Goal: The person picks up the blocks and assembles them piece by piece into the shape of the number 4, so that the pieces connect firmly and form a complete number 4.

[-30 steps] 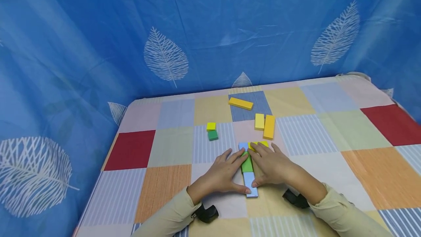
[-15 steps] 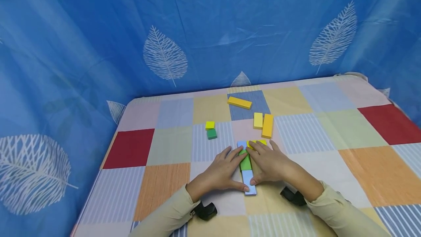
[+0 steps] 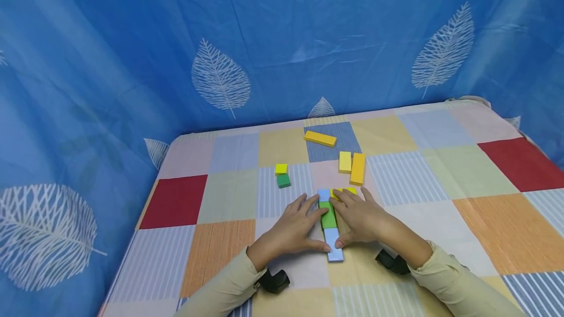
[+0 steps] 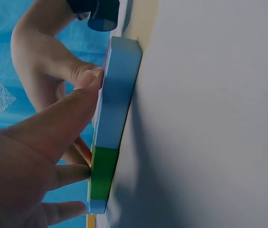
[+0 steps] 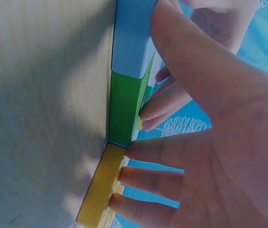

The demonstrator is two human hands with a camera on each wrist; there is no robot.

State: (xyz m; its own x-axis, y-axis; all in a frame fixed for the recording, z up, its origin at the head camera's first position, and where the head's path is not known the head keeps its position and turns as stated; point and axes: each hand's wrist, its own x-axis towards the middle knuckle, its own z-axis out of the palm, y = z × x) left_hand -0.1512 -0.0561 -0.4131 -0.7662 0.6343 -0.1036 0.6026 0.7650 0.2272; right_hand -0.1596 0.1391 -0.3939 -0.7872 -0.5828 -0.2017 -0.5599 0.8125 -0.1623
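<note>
A light blue block (image 3: 335,246), a green block (image 3: 328,215) and another blue block (image 3: 324,194) lie end to end in a row. From the far end a yellow block (image 3: 354,191) extends rightward, partly covered by fingers. My left hand (image 3: 291,229) lies along the row's left side with fingers spread. Its thumb is at the upper edge of the near blue block (image 4: 119,90), its fingertips by the green block (image 4: 104,173). On the other side is my right hand (image 3: 363,219), its thumb touching the near blue block (image 5: 134,38) and its fingertips on the yellow block (image 5: 103,187).
Behind the row lie a pale yellow block (image 3: 345,162), an orange-yellow block (image 3: 358,169) and a long yellow block (image 3: 320,139). A small yellow block (image 3: 281,169) and a dark green block (image 3: 283,180) sit back left. A blue leaf-patterned curtain (image 3: 308,53) hangs behind the patchwork-covered table (image 3: 401,136).
My left hand has drawn slightly leftward, its thumb and index finger reaching less far over the row. My right hand keeps about the same place, and the blocks' arrangement looks unchanged.
</note>
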